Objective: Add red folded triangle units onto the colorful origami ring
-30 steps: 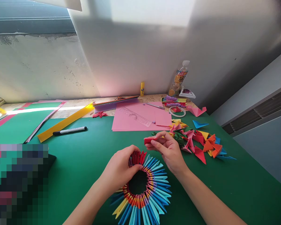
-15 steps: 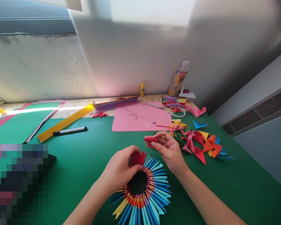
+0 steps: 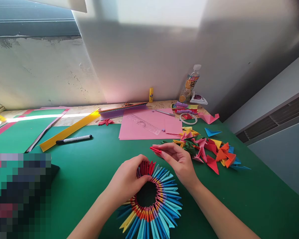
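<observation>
A ring of folded paper units (image 3: 156, 205), mostly blue with red, orange and yellow, lies on the green sheet (image 3: 89, 172) in front of me. My left hand (image 3: 127, 179) grips the ring's upper left rim, fingers curled over its red pieces. My right hand (image 3: 176, 159) hovers just above the ring and pinches a small red folded paper piece (image 3: 155, 150) between thumb and fingers, its tip pointing left. A heap of loose folded paper triangles (image 3: 209, 149) in many colours lies right beside my right hand.
Pink paper sheets (image 3: 144, 131) with a clear ruler (image 3: 143, 123) lie behind the ring. A yellow strip (image 3: 69, 130) and a black marker (image 3: 73, 139) lie to the left. A glue stick (image 3: 151, 94), a bottle (image 3: 189, 84) and a tape roll (image 3: 188, 118) stand by the wall.
My right hand has turned the red piece and lowered it slightly toward the ring's top. My left hand has stayed on the ring.
</observation>
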Demonstrator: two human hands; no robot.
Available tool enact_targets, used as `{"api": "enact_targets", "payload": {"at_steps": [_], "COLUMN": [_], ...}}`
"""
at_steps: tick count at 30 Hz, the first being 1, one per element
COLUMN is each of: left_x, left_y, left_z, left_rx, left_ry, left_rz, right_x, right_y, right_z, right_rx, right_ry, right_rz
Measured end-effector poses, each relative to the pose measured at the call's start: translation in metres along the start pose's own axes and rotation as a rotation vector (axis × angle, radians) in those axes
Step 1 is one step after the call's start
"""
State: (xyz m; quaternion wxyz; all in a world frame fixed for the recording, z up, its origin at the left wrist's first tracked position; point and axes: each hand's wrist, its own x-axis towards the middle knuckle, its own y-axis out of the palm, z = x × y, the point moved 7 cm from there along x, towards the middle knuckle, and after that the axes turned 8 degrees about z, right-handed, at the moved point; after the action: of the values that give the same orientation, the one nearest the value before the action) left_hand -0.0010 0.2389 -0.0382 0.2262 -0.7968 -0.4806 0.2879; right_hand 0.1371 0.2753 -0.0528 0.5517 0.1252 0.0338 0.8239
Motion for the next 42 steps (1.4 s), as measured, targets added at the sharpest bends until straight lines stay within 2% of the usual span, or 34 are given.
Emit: {"api": "enact_targets", "payload": {"at_steps": [7,13,16,21,25,28,31,35,42], "left_x": [0.000,0.000,0.000,-0.002,-0.005,-0.011,-0.017,-0.021,-0.024], "left_y": [0.000,0.001,-0.001,-0.003,-0.008,-0.015,-0.021,-0.025,-0.029], "left_z": [0.000,0.001,-0.001,-0.004,-0.008,-0.017,-0.025,-0.028,-0.030], "left_rx": [0.004,0.009,0.028,0.073,0.166,0.196,0.188,0.165,0.159], "left_ry": [0.004,-0.001,0.013,0.051,0.130,0.262,0.383,0.453,0.485], "left_rz": [-0.007,-0.011,-0.033,-0.080,-0.214,-0.371,-0.477,-0.537,-0.562], "right_x": [-0.001,0.001,0.001,0.002,0.002,0.002,0.001,-0.001,-0.002], "right_y": [0.000,-0.005,-0.007,-0.003,-0.003,-0.003,0.001,0.007,0.007], "right_z": [0.008,0.007,0.001,-0.011,-0.011,-0.010,-0.011,-0.013,-0.014], "right_rx": [-0.086,-0.106,-0.047,0.113,0.154,0.176,0.196,0.207,0.243], "right_ry": [-0.067,-0.061,-0.024,0.082,0.133,0.152,0.176,0.219,0.258], "right_rz": [0.000,-0.066,-0.086,-0.031,-0.040,-0.046,-0.025,0.010,0.018]}}
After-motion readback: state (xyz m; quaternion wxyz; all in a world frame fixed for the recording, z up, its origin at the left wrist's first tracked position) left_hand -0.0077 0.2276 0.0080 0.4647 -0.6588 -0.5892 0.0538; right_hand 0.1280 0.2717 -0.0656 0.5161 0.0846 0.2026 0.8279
